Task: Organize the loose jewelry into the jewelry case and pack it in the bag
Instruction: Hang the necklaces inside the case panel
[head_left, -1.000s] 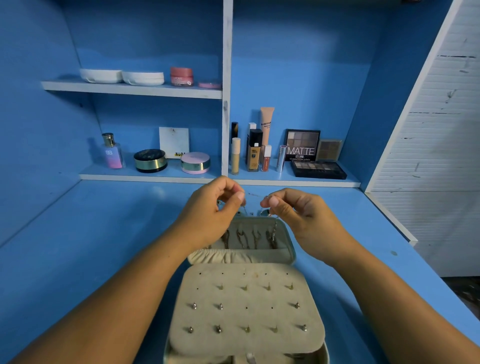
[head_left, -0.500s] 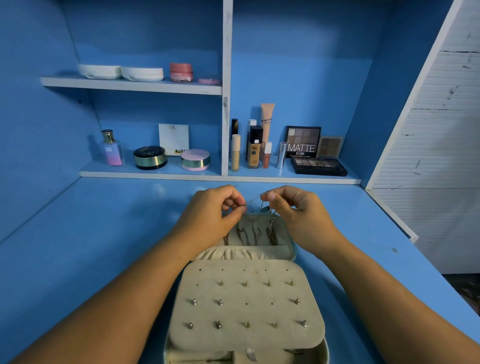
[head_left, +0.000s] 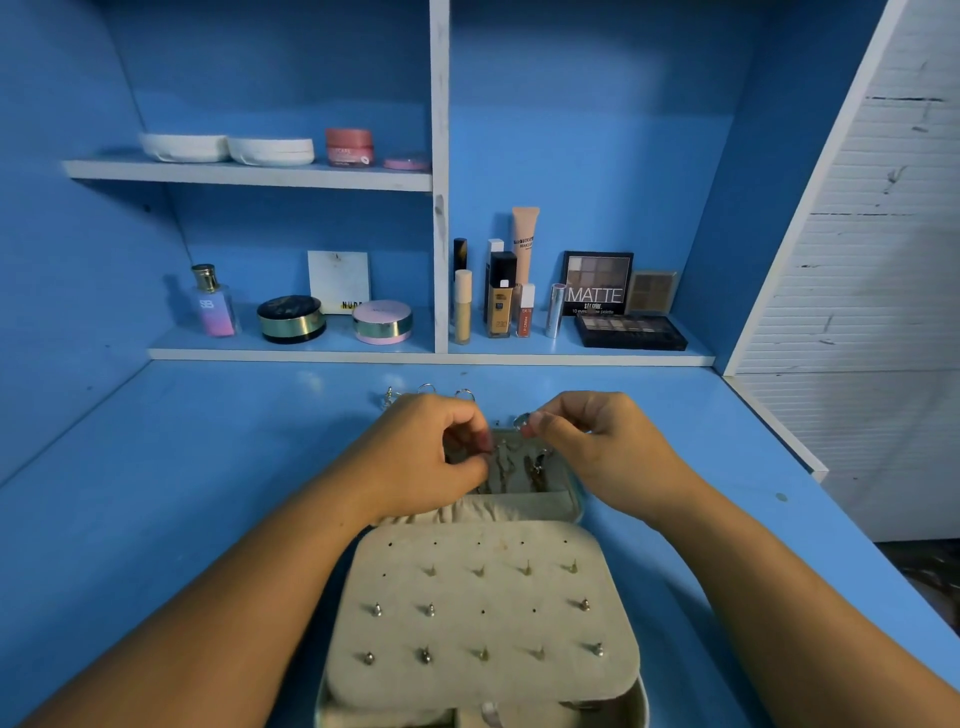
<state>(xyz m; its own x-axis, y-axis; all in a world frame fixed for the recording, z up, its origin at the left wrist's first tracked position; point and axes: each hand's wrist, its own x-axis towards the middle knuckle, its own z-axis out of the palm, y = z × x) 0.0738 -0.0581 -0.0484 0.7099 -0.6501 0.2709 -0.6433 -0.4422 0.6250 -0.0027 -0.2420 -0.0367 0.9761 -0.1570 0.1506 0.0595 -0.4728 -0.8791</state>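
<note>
The jewelry case (head_left: 574, 499) lies open on the blue desk (head_left: 182, 467), straight ahead of me. The earring panel (head_left: 483, 587) is nearest, set with studs (head_left: 429, 609). The lid section lies beyond it and carries a row of hooks (head_left: 506, 462) above a gathered elastic pocket (head_left: 498, 512). Both hands work over the lid section. My right hand (head_left: 602, 447) pinches a small silvery piece (head_left: 521, 421) between thumb and forefinger, just past the far rim of the case, with the remaining fingers loosely curled. My left hand (head_left: 426, 457) is curled, thumb and fingertips drawn together over the hooks (whether a fine chain runs from it to the right hand cannot be resolved, so I cannot tell what, if anything, it holds). More loose jewelry (head_left: 427, 388), ring or hoop shapes, lies on the desk just beyond the left hand. The bag is not in view. Handling note, as a judgement: such pieces are very light, thin and slippery, and a chain is limp and prone to tangling and kinking. Take hold at a clasp or end link with the fingertip pads and keep the length hanging free. Lower the loop onto a hook rather than dragging it across neighbouring pieces. Light pinch pressure suffices; excess force may bend a link.
</note>
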